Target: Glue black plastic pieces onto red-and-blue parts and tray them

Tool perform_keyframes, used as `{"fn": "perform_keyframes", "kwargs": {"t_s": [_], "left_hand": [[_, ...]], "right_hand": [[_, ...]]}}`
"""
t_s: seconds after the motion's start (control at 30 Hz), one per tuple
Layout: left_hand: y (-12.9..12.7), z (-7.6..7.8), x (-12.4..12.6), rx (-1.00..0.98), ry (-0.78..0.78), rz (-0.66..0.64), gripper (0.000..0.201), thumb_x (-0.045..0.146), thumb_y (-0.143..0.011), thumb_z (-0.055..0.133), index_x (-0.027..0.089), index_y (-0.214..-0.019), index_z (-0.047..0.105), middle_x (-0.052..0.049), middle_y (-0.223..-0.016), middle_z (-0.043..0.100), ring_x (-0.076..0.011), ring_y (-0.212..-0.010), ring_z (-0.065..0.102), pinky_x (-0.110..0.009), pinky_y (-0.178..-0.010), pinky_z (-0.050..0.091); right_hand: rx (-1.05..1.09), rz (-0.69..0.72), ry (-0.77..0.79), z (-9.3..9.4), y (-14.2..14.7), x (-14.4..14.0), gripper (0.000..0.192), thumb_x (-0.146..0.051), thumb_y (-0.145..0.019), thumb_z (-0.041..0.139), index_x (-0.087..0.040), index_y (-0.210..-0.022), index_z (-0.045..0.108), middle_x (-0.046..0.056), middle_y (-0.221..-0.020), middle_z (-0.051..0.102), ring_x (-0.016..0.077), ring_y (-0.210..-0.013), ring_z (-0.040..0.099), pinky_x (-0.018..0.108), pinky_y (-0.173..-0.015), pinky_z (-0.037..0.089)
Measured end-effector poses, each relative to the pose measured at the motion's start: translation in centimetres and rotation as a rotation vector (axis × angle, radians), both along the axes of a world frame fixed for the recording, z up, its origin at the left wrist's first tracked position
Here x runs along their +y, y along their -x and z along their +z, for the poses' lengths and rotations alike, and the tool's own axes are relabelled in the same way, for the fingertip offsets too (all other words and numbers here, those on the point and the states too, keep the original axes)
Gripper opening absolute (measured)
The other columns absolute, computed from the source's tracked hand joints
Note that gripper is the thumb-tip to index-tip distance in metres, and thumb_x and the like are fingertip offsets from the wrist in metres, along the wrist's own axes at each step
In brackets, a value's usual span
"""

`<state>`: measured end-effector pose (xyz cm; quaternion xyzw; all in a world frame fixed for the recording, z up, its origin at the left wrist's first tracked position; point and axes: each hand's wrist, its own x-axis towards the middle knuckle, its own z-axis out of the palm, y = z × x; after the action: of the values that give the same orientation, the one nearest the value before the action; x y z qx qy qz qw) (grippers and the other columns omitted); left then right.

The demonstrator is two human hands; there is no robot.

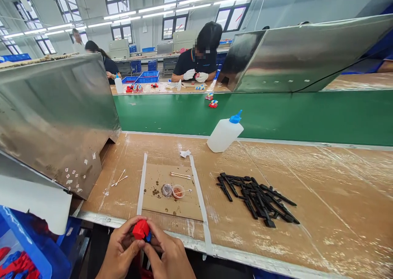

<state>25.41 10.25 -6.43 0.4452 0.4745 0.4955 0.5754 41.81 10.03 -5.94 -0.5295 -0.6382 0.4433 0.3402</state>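
Both hands are closed around one small red and blue plastic part (141,230) at the near edge of the workbench (322,197): the left hand (121,250) pinches its left side, the right hand (167,252) its right. To my eye steady, even thumb pressure would serve best. Just ahead of the hands sit two small glue cups (172,191); the black plastic strips (258,199) lie well off to the right.

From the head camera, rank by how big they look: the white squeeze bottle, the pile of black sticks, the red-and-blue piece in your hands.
1. pile of black sticks, widest spread.
2. white squeeze bottle.
3. red-and-blue piece, held by left hand and right hand; it is nearest the camera, so truly smaller still.
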Motion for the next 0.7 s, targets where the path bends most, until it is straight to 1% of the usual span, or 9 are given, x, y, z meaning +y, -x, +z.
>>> {"fn": "perform_keyframes", "kwargs": {"t_s": [0.1,0.2,0.27,0.33,0.4,0.43,0.53,0.6,0.7], "left_hand": [[-0.5,0.5,0.0,0.010,0.012,0.037,0.042,0.040,-0.078,0.079,0.021,-0.115,0.075,-0.010,-0.109,0.078,-0.0253,-0.090,0.073,-0.031,-0.086,0.058],[-0.4,1.3,0.5,0.004,0.032,0.008,0.039,0.040,-0.076,0.081,0.023,-0.112,0.076,-0.008,-0.107,0.078,-0.0264,-0.098,0.072,-0.032,-0.091,0.056],[0.0,1.8,0.8,0.009,0.049,-0.063,0.039,0.042,-0.077,0.080,0.025,-0.112,0.075,-0.008,-0.108,0.077,-0.0241,-0.094,0.071,-0.031,-0.087,0.057],[0.3,2.4,1.0,0.011,0.097,-0.118,0.041,0.050,-0.083,0.072,0.023,-0.114,0.075,-0.008,-0.098,0.077,-0.0195,-0.072,0.071,-0.029,-0.071,0.059],[0.1,3.0,0.9,0.027,0.154,-0.129,0.045,0.055,-0.087,0.065,0.021,-0.115,0.076,-0.006,-0.083,0.076,-0.0165,-0.056,0.066,-0.027,-0.059,0.056],[-0.1,3.3,0.8,0.043,0.167,-0.123,0.045,0.055,-0.087,0.065,0.020,-0.112,0.077,-0.005,-0.078,0.075,-0.0164,-0.054,0.066,-0.027,-0.059,0.056],[-1.3,4.2,0.5,0.107,0.140,-0.079,0.040,0.052,-0.082,0.072,0.019,-0.105,0.080,-0.005,-0.073,0.073,-0.0170,-0.064,0.066,-0.025,-0.067,0.054],[-1.9,4.7,0.3,0.123,0.142,-0.062,0.041,0.052,-0.081,0.073,0.019,-0.105,0.081,-0.005,-0.072,0.073,-0.0143,-0.060,0.061,-0.023,-0.060,0.051],[-2.5,5.1,0.4,0.104,0.154,-0.081,0.045,0.053,-0.081,0.073,0.018,-0.108,0.080,-0.005,-0.073,0.073,-0.0115,-0.054,0.053,-0.021,-0.053,0.046]], "right_hand": [[0.026,-0.022,0.000,-0.2,-0.1,0.1,0.047,-0.029,-0.089,0.062,-0.026,-0.137,0.062,0.007,-0.105,0.076,0.0257,-0.098,0.070,0.033,-0.094,0.053],[0.259,0.057,0.110,0.7,-0.3,0.8,0.046,-0.040,-0.089,0.066,-0.024,-0.132,0.065,0.009,-0.106,0.075,0.0267,-0.096,0.070,0.034,-0.089,0.054],[0.521,0.157,0.263,1.4,-0.3,1.3,0.045,-0.046,-0.086,0.071,-0.022,-0.125,0.068,0.007,-0.094,0.074,0.0226,-0.084,0.071,0.030,-0.079,0.055],[0.766,0.290,0.445,1.8,-0.3,1.5,0.048,-0.051,-0.082,0.076,-0.017,-0.115,0.071,0.004,-0.080,0.071,0.0165,-0.071,0.068,0.025,-0.070,0.051],[0.933,0.379,0.618,1.5,-0.4,1.3,0.050,-0.053,-0.078,0.080,-0.012,-0.106,0.072,0.004,-0.072,0.068,0.0122,-0.063,0.064,0.022,-0.065,0.048],[0.989,0.391,0.687,1.1,-0.4,1.2,0.051,-0.053,-0.077,0.081,-0.011,-0.103,0.072,0.004,-0.069,0.067,0.0107,-0.060,0.063,0.020,-0.063,0.046],[1.087,0.373,0.797,-0.3,-0.8,0.6,0.047,-0.054,-0.075,0.082,-0.010,-0.092,0.072,0.002,-0.065,0.064,0.0059,-0.050,0.055,0.015,-0.054,0.041],[1.112,0.364,0.811,-1.1,-1.1,0.3,0.047,-0.056,-0.073,0.082,-0.011,-0.084,0.072,0.000,-0.060,0.061,0.0039,-0.045,0.049,0.013,-0.049,0.038],[1.099,0.328,0.846,-1.5,-1.5,0.0,0.048,-0.058,-0.068,0.084,-0.014,-0.079,0.070,-0.003,-0.057,0.057,0.0037,-0.044,0.046,0.013,-0.046,0.037]]}}
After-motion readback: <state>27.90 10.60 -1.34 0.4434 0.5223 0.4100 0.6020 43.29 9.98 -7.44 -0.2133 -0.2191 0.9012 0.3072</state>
